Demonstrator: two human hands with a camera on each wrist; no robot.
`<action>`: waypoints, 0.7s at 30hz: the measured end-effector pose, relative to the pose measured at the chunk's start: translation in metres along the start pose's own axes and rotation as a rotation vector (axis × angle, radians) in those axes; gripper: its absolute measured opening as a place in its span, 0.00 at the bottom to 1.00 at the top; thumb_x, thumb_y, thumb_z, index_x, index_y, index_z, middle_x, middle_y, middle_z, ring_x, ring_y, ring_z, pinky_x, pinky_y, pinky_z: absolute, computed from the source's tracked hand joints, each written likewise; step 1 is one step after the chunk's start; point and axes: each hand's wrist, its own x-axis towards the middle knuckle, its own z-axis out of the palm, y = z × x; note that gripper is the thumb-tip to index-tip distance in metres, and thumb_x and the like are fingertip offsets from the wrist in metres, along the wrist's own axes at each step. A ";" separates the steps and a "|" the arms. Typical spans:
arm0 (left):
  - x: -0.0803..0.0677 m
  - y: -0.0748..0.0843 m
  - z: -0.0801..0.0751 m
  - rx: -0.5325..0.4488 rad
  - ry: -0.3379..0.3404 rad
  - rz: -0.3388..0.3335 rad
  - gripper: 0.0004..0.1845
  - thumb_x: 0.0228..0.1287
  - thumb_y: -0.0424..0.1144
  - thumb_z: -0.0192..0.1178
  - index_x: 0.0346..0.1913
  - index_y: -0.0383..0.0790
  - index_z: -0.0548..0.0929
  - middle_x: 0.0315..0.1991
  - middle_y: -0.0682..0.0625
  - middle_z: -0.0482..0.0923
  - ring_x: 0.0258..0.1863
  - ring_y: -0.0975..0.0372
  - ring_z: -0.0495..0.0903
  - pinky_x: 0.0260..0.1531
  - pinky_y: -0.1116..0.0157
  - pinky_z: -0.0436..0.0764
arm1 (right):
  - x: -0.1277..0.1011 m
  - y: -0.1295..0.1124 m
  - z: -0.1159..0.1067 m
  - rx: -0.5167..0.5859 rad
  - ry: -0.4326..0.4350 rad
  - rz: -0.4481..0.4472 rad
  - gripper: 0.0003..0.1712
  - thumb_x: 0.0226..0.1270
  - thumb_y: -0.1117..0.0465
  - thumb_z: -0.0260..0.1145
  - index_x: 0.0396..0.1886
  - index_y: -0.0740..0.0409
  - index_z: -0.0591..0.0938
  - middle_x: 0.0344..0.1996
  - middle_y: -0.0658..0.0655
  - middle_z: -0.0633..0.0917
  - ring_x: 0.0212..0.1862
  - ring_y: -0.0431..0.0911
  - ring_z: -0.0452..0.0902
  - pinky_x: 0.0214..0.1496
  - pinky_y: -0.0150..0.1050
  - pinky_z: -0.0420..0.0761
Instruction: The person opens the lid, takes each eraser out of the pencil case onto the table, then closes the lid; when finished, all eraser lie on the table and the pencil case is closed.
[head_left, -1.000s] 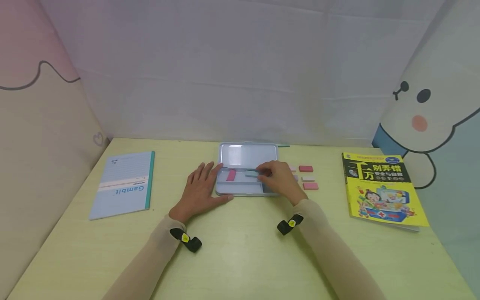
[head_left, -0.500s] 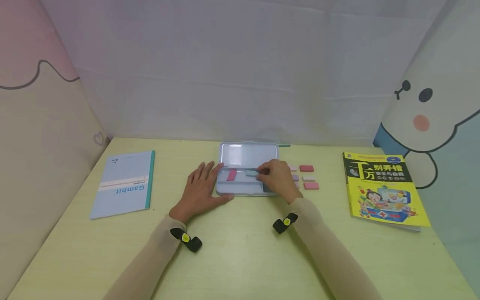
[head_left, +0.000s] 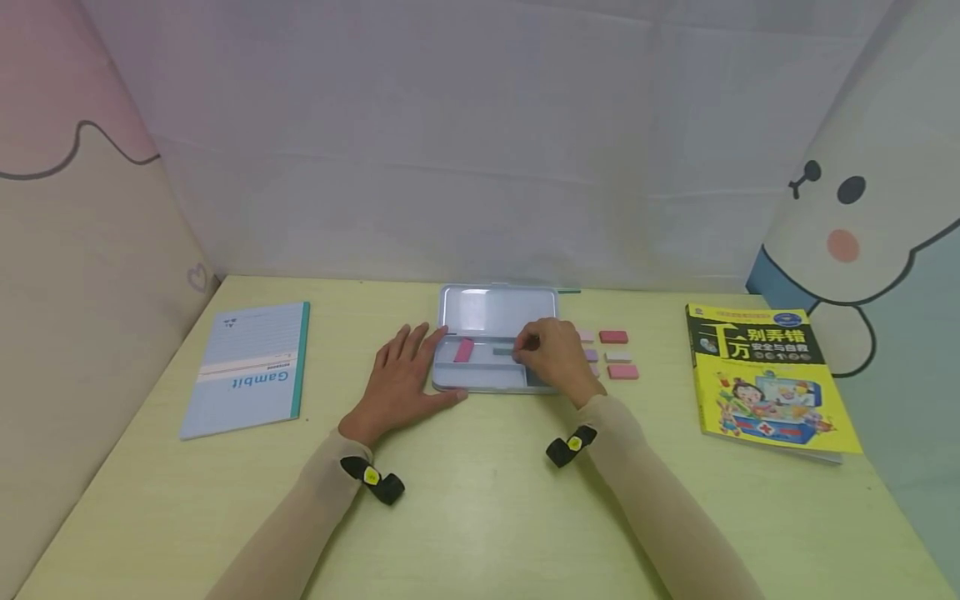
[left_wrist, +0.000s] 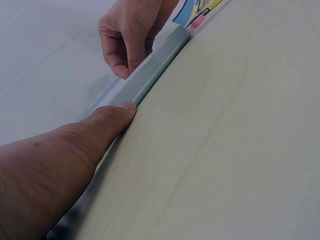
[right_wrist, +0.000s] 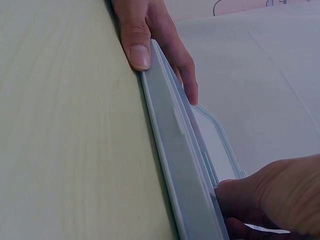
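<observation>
A pale blue pencil case [head_left: 480,377] lies open on the table, its lid [head_left: 495,308] laid back. My left hand [head_left: 401,379] steadies its left end: the fingers are extended, and the thumb touches the front wall, as the left wrist view shows. My right hand [head_left: 555,354] is over the right part of the case with fingers curled. Its thumb and forefinger pinch at the right end of a short teal strip [head_left: 503,352] in the back compartment; the fingers hide that end. Left of the strip lies a bright pink eraser [head_left: 464,350].
Several pink, white and lilac erasers [head_left: 621,372] lie right of the case. A thin green stick [head_left: 569,292] pokes out behind the lid. A notebook [head_left: 247,371] lies at the left, a yellow book [head_left: 765,383] at the right. A white curtain [head_left: 420,167] hangs behind the table.
My right hand shifted slightly left, then stayed nearly in place. The teal strip now shows as one flat piece, where two bluish edges showed by the fingertips before. My left hand stays put.
</observation>
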 end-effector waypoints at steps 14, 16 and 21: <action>-0.001 0.000 0.000 0.000 -0.003 0.000 0.56 0.63 0.73 0.65 0.87 0.54 0.55 0.88 0.39 0.52 0.88 0.38 0.46 0.84 0.34 0.51 | -0.002 0.000 -0.001 0.076 -0.037 0.037 0.09 0.69 0.65 0.75 0.47 0.61 0.93 0.39 0.59 0.93 0.42 0.49 0.84 0.51 0.44 0.85; -0.001 0.000 0.000 -0.001 0.000 0.002 0.56 0.63 0.73 0.64 0.87 0.54 0.55 0.87 0.39 0.52 0.88 0.37 0.46 0.84 0.34 0.51 | -0.003 0.000 -0.002 0.085 -0.043 0.038 0.09 0.70 0.65 0.74 0.47 0.61 0.92 0.40 0.59 0.92 0.43 0.50 0.84 0.52 0.45 0.86; -0.001 -0.001 0.000 -0.003 0.002 0.005 0.56 0.64 0.72 0.64 0.87 0.53 0.55 0.87 0.39 0.52 0.88 0.37 0.46 0.84 0.34 0.51 | -0.007 0.000 -0.006 0.107 -0.034 0.030 0.10 0.70 0.64 0.73 0.48 0.60 0.89 0.44 0.60 0.91 0.46 0.52 0.85 0.54 0.46 0.86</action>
